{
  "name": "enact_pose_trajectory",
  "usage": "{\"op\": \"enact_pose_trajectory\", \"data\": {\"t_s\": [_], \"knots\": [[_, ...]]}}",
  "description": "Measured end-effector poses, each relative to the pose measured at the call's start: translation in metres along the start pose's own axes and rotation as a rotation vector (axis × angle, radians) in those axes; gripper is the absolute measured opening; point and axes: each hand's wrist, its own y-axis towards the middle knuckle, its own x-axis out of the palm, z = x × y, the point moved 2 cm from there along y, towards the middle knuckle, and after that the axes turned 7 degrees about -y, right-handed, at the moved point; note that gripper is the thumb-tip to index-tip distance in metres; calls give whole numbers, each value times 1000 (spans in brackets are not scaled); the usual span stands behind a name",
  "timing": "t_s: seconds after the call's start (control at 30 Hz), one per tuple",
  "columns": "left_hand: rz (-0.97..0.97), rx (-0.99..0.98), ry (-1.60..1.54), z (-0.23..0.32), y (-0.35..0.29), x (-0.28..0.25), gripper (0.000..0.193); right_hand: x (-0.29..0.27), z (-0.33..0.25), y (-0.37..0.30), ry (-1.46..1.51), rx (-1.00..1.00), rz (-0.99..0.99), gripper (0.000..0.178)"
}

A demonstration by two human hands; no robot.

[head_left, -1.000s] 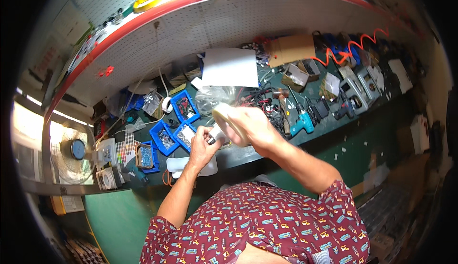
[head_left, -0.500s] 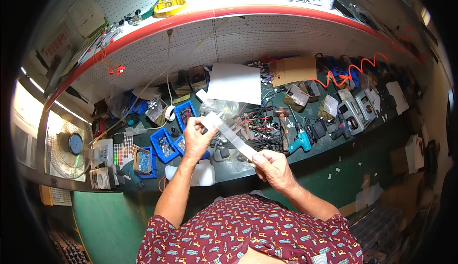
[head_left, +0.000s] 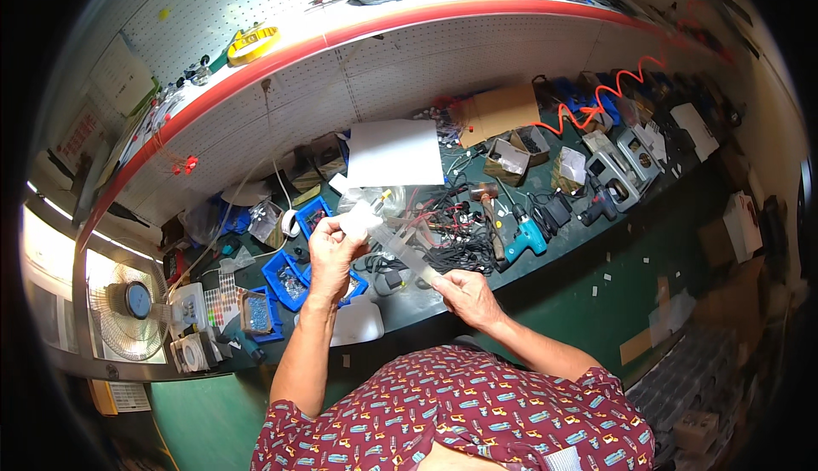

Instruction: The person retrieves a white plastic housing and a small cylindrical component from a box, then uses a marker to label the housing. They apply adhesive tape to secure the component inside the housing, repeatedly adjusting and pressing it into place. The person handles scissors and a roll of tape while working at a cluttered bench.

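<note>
whitish and translucent, a strip is held aslant above the table, beside tangled cables in the view. its far end is pinched by the left hand, its near end by the right hand. even tension is advised, with twisting and snagging avoided.

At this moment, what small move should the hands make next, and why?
Perhaps ease the right hand toward the left hand, bringing the translucent strip closer to the white piece: the strip spans both hands, its lower end pinched in the right, while the left grips the white piece.
</note>
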Motion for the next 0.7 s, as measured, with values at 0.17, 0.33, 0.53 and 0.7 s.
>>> {"op": "enact_pose_trajectory", "data": {"t_s": [0.17,0.33,0.53,0.7], "knots": [[-49,-238,-127,10,-9,11,37,0,16,8,-33,8,11,38],[-21,-283,-74,21,-12,14,32,-4,13,4,-1,44,11,41],[-66,-338,-141,11,-11,12,25,-4,17,6,-24,2,31,43],[-127,-542,-296,-17,-40,34,26,-2,26,31,-93,-66,19,41]]}}
